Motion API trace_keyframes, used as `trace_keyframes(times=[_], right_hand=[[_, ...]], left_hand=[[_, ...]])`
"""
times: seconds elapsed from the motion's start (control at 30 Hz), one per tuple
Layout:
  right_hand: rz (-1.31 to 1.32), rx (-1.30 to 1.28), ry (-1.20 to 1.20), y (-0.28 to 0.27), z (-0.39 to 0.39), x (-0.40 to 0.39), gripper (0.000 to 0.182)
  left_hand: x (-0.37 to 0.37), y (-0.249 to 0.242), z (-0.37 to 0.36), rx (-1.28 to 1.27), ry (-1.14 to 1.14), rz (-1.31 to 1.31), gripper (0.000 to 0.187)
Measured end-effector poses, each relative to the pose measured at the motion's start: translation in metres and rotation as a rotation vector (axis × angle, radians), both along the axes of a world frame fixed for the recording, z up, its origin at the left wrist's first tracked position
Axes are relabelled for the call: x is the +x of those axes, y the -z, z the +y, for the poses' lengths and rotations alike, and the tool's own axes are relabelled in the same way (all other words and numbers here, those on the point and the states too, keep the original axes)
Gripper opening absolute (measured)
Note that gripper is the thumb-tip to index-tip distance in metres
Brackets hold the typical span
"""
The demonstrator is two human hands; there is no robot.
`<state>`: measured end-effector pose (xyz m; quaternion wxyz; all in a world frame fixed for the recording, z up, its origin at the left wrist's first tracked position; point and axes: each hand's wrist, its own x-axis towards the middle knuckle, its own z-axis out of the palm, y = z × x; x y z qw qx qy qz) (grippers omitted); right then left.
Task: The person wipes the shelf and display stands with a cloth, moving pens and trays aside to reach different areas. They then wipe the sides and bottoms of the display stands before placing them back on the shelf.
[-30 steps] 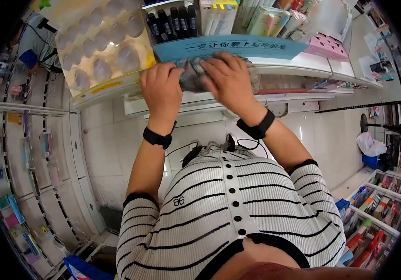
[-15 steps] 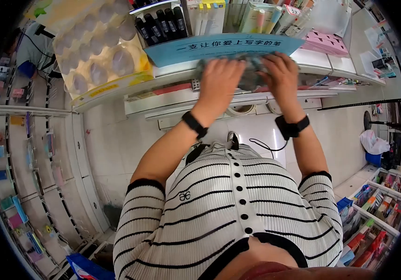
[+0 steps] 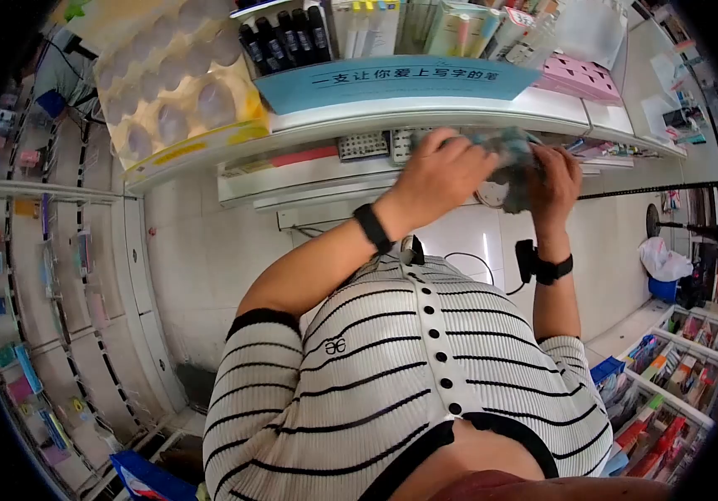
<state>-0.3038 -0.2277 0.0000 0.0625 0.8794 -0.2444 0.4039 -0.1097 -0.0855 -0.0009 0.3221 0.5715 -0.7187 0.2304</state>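
Observation:
A crumpled grey-green cloth (image 3: 516, 159) hangs between my two hands, in front of the shelf edge. My left hand (image 3: 449, 177) is closed on its left side, fingers curled and somewhat blurred. On the right side of the cloth, my right hand (image 3: 553, 185) grips it with bent fingers. Behind them, a blue sign (image 3: 400, 85) with Chinese writing stands along the front of the white shelf (image 3: 359, 121). Black markers (image 3: 288, 42) and boxed pens (image 3: 467, 29) are behind the sign.
A yellow tray with clear domes (image 3: 175, 100) stands at the left of the shelf, a pink box (image 3: 580, 77) at the right. A lower shelf (image 3: 317, 179) holds small items. Drawers of stationery (image 3: 676, 376) are at lower right; a hanging rack (image 3: 50, 317) is at left.
Both hands have moved down and to the right, away from the sign, with the cloth between them. More of the cloth shows, and the lower shelf's small items are more exposed.

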Motion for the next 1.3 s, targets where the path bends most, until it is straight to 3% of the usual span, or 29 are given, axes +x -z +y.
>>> trace_keyframes(times=[0.13, 0.27, 0.33, 0.43, 0.7, 0.97, 1.07, 1.3], right_hand=[[0.060, -0.120, -0.066, -0.016, 0.027, 0.046, 0.035], [-0.113, -0.283, -0.096, -0.014, 0.040, 0.109, 0.042], [-0.107, -0.228, -0.126, -0.015, 0.057, 0.139, 0.043], [-0.026, -0.143, -0.187, 0.004, 0.068, 0.150, 0.048], [0.040, 0.223, -0.439, 0.004, 0.054, 0.148, 0.046], [0.119, 0.282, -0.429, -0.005, 0.049, 0.143, 0.050], [0.076, 0.310, -0.561, -0.004, 0.031, 0.126, 0.054], [0.130, 0.170, -0.425, -0.007, 0.020, 0.102, 0.053]], left_hand=[[0.034, -0.011, 0.045, 0.089, -0.160, -0.047, 0.039], [0.069, -0.035, 0.072, 0.032, -0.335, -0.127, 0.042], [0.087, -0.038, 0.079, 0.039, -0.567, -0.131, 0.040], [0.111, -0.017, 0.087, 0.165, -0.629, -0.059, 0.044], [0.117, 0.012, 0.083, 0.121, -0.529, 0.163, 0.043], [0.112, 0.012, 0.081, 0.091, -0.554, 0.220, 0.041], [0.116, 0.011, 0.083, 0.091, -0.535, 0.209, 0.042], [0.124, -0.012, 0.096, 0.067, -0.376, 0.267, 0.039]])
